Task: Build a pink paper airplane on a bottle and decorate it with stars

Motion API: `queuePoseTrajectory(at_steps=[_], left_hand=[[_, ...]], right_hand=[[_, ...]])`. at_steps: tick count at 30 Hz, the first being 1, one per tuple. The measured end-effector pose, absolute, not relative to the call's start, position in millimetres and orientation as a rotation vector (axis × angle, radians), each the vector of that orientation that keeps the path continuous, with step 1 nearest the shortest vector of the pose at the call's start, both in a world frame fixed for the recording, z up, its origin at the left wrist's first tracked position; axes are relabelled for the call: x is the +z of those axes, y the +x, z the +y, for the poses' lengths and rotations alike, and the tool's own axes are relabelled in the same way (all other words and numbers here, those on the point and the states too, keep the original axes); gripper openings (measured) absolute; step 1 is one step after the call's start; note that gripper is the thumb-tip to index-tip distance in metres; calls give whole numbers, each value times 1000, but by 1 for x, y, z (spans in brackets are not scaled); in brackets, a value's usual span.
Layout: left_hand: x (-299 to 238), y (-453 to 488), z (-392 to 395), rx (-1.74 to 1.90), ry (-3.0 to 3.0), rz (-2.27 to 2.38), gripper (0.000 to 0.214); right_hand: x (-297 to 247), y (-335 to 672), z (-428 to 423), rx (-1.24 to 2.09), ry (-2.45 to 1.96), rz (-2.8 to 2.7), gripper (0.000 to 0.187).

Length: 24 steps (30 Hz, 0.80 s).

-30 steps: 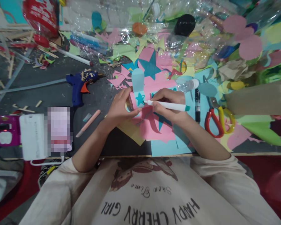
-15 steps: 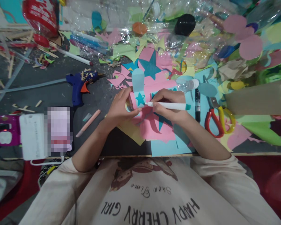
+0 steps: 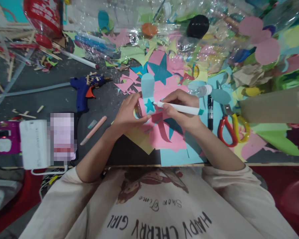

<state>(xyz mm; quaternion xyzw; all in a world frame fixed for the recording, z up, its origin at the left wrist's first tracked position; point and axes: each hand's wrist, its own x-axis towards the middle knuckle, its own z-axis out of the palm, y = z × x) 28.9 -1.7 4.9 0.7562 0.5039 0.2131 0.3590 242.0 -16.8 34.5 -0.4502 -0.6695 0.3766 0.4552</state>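
My left hand (image 3: pixel 128 113) is closed round a pink paper roll (image 3: pixel 143 108) with a light blue band and a teal star (image 3: pixel 149 106) on it. A light blue rounded flap (image 3: pixel 147 85) sticks up from the roll. My right hand (image 3: pixel 181 111) grips a white pen (image 3: pixel 180 108) with a teal end, its tip touching the roll just right of the star. Under both hands lie pink, blue and yellow paper sheets (image 3: pixel 169 139).
A blue glue gun (image 3: pixel 86 89) lies to the left, a pink stick (image 3: pixel 93 130) nearer me. Red and yellow scissors (image 3: pixel 230 127) and a black marker (image 3: pixel 210 111) lie to the right. Paper scraps and clear plastic wrap (image 3: pixel 189 36) crowd the back. A white box (image 3: pixel 33 144) sits at the left edge.
The pen tip has shifted slightly up beside the star. My right hand has tilted a little with it. My left hand still holds the roll in place.
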Motion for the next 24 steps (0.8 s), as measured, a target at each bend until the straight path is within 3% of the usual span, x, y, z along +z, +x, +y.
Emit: queuePoseTrajectory(at_steps=[24], left_hand=[[7,30,-3,539,1977,1299,65]], right_hand=[[36,245,-18,958,-1101,-1668,20]])
